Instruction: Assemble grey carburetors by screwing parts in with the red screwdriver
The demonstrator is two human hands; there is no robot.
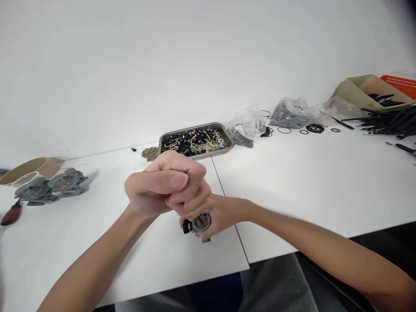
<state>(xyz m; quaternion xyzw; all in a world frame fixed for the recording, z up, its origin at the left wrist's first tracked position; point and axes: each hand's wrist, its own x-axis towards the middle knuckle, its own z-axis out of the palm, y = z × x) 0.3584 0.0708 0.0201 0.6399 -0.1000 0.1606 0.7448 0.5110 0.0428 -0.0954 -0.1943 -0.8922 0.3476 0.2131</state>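
Observation:
My left hand (169, 184) is closed in a fist, thumb folded across the fingers, raised in front of my right hand. Whatever it may hold is hidden inside the fist. Behind and below it, my right hand (224, 214) grips a small grey metal carburetor (202, 222) low over the white table. The carburetor's round bore faces up with a brass-coloured disc in it, and a black knob-like fitting sticks out on its left side. The fist hides part of my right hand.
Beyond my hands stands a metal tray (229, 145) of small black and brass parts, beside a pile of tiny brass pieces (150, 154). More carburetors (66, 182) and a red-handled tool (12, 214) lie left. Plastic bags (289, 112), black rings (315, 128) and black tubes (390, 119) lie right.

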